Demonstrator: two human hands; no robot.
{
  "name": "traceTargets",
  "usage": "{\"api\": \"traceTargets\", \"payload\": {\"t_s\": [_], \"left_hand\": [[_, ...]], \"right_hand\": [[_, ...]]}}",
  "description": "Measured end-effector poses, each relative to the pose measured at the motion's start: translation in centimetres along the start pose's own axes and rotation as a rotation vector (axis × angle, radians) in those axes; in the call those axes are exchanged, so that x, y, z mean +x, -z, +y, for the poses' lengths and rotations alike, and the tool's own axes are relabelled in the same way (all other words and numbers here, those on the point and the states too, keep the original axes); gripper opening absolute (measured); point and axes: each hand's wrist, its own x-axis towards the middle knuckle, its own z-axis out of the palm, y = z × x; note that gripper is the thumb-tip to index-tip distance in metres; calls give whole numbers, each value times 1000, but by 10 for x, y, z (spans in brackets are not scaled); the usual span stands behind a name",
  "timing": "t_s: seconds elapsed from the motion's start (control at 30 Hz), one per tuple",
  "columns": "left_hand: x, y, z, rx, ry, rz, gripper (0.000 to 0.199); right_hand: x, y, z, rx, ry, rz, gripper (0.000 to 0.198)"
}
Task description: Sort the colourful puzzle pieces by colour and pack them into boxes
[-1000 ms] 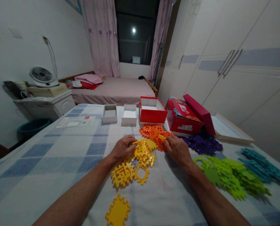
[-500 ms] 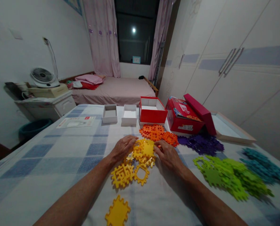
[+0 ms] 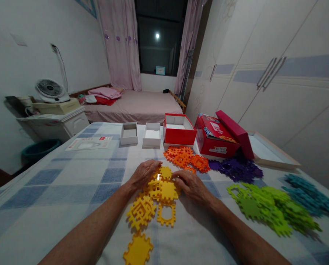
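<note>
A loose pile of yellow interlocking plastic tiles (image 3: pixel 168 191) with notched edges lies between my two hands. My left hand (image 3: pixel 144 173) rests along the pile's left far side, fingers stretched forward, their tips beside a small yellow tile (image 3: pixel 165 172). On the right, my right hand (image 3: pixel 190 184) touches the pile's edge with its fingers bent and somewhat apart; its undersides are hidden. Nearer me lie a yellow tile with a cut-out pattern (image 3: pixel 141 212), a yellow square frame (image 3: pixel 166 214) and a solid yellow tile (image 3: pixel 138 249).
Orange tiles (image 3: pixel 181 156), purple tiles (image 3: pixel 238 169), green tiles (image 3: pixel 272 206) and teal tiles (image 3: pixel 313 193) lie in separate heaps. Along the far edge stand two small white boxes (image 3: pixel 129 140), an open red box (image 3: pixel 180 137) and a red carton (image 3: pixel 215 141). A printed sheet (image 3: pixel 88 143) lies left.
Yellow tiles have slid and spread toward me. My right hand has shifted left and slightly nearer; my left hand has hardly moved. The patterned tile and the frame lie a little closer.
</note>
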Motion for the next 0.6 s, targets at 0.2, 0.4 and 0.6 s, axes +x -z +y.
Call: {"api": "traceTargets", "payload": {"t_s": [0.2,0.4,0.6], "left_hand": [[2,0,-8,42,-22,21,48],[3,-1,-13,-18,24,42,49],[1,-2,-12,-141,83,75,54]], "right_hand": [[3,6,8,-37,-67,106,25],[-23,35,-36,62,12,-173,21],[-59,-5,-93,-9,413,-388,47]]}}
